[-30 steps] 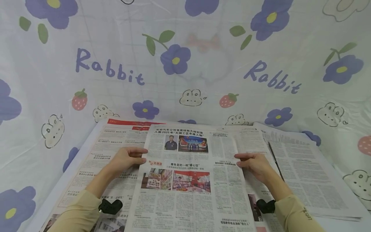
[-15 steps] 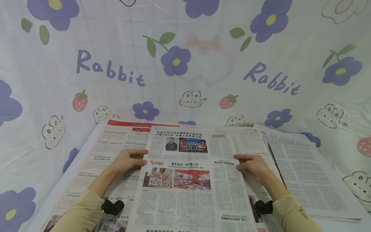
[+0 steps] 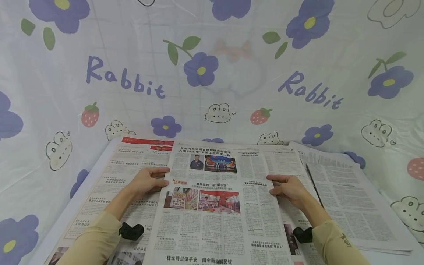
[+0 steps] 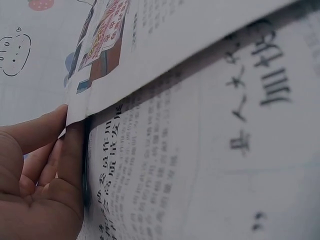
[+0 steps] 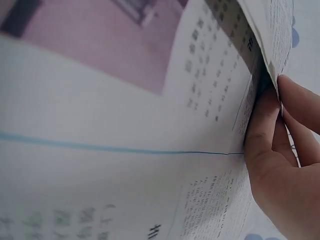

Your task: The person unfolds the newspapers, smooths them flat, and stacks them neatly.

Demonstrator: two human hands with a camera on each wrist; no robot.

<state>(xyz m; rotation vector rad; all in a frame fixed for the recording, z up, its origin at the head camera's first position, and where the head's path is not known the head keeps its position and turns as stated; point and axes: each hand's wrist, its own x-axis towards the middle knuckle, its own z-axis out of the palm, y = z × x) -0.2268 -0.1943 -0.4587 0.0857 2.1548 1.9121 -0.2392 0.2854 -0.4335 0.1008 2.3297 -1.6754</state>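
A folded newspaper (image 3: 218, 228) with colour photos lies between my two hands in the head view. My left hand (image 3: 145, 182) pinches its left edge; in the left wrist view the thumb and fingers of that hand (image 4: 45, 165) have the sheet's edge between them. On the opposite edge my right hand (image 3: 286, 189) pinches the paper at about the same height. The right wrist view shows the right hand (image 5: 285, 150) with the raised edge between thumb and fingers. Both side edges stand slightly off the newspaper sheet (image 3: 122, 191) spread beneath.
More newspaper pages (image 3: 351, 202) lie stacked at the right of the white table (image 3: 400, 228). A white curtain (image 3: 238, 121) printed with flowers and rabbits hangs behind the table's far edge. Each wrist wears a small black device (image 3: 131, 231).
The folded newspaper has tilted and shifted slightly, so a lower headline now shows near the bottom of the head view. Both hands keep their pinch on its edges and have barely moved.
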